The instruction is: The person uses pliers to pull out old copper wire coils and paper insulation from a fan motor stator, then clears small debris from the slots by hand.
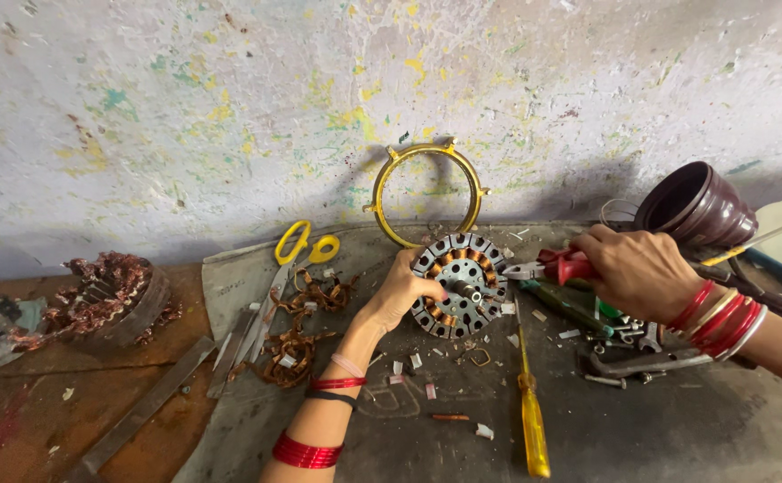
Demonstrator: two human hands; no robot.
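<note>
Nearest the camera, a yellow-handled screwdriver [530, 407] lies on the grey bench [677, 429], its shaft pointing away toward the wall. Just left of it, the person's left forearm, ringed with red bangles, reaches up from the bottom edge.

At the centre of the view, the left hand [402, 291] is closed on the left edge of a round motor stator [460, 284], a dark metal disc with copper windings set in its slots and a short shaft at its middle. It stands tilted on the bench, face toward the camera.

From the right, the right hand [637, 268], also wearing red bangles at the wrist, has its grip closed around red-handled pliers [547, 266]. Their nose points left and meets the stator's right edge.

Behind the stator, a yellow metal ring [426, 192] leans against the paint-flecked wall. Yellow-handled scissors [297, 250] lie to the left, beside tangled scraps of copper wire [297, 335]. Further left sits another stator, a rusty one stuffed with old windings [109, 300]. A dark maroon cup [695, 206] lies on its side at the far right, with assorted tools and screws below it. Small white and pink scraps are scattered on the bench in front of the stator.
</note>
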